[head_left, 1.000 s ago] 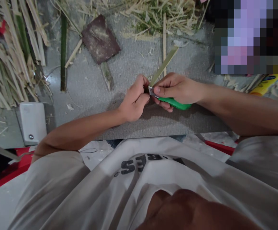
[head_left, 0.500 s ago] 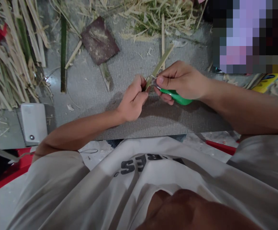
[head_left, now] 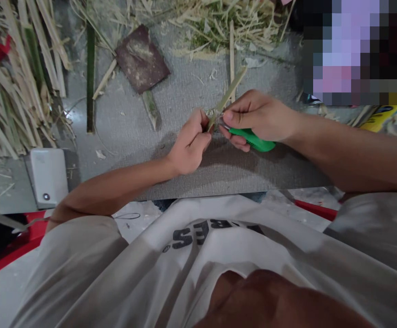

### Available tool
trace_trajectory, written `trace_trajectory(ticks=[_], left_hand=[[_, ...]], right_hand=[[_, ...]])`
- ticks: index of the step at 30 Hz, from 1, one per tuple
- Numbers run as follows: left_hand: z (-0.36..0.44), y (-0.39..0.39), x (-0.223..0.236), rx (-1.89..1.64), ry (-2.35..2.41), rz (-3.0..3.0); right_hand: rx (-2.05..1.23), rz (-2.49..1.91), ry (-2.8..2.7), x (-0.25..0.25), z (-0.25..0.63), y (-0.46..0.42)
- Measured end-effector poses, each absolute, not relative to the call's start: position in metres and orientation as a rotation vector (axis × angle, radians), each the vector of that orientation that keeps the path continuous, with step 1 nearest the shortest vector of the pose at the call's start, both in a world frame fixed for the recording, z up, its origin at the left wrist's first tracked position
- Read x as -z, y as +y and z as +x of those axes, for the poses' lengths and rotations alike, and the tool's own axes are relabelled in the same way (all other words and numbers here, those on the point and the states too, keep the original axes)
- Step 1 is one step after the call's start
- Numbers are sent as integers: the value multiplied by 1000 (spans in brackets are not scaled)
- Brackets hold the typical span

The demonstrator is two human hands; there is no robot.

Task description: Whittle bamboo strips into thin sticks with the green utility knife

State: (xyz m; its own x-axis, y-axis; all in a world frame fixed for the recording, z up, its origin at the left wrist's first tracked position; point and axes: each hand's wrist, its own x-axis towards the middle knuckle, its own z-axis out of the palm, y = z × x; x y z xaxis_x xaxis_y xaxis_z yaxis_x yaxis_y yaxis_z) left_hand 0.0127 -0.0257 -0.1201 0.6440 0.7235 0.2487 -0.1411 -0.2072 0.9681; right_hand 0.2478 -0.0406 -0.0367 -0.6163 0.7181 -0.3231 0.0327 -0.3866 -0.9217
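Left hand point(head_left: 190, 143) closed, pinching lower end of pale strip point(head_left: 233, 87); right hand point(head_left: 261, 114) wrapped round green-handled knife point(head_left: 262, 140), blade at strip, contact unclear. Strip slants up and away over tabletop point(head_left: 116, 118), between hands and shavings pile point(head_left: 239, 27). Open band of tabletop between hands and near edge. Brown square point(head_left: 142, 59) beyond left hand, well apart. White device point(head_left: 48, 175) near table edge, beside left forearm.

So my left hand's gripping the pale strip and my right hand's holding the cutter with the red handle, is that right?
Not quite: the head view shows that the cutter is green-handled, not red-handled. Your right hand does hold it, and your left hand does grip the pale strip.
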Motion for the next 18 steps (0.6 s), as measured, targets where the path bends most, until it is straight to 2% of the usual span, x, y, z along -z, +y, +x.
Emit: trace_trajectory(ticks=[4,10,14,18], left_hand=[[16,-24,128,-766,506,1383],[16,-21,136,-708,495,1385],[13,-24,120,-633,554,1342],[12,-31,96,-716,591,1240]], right_hand=[[-1938,-1087,-1399,27,255,-36],[-1783,-1034,-1360,26,257,-31],[-1632,-1043,-1299,28,257,-29],[-1525,-1088,-1118,32,255,-26]])
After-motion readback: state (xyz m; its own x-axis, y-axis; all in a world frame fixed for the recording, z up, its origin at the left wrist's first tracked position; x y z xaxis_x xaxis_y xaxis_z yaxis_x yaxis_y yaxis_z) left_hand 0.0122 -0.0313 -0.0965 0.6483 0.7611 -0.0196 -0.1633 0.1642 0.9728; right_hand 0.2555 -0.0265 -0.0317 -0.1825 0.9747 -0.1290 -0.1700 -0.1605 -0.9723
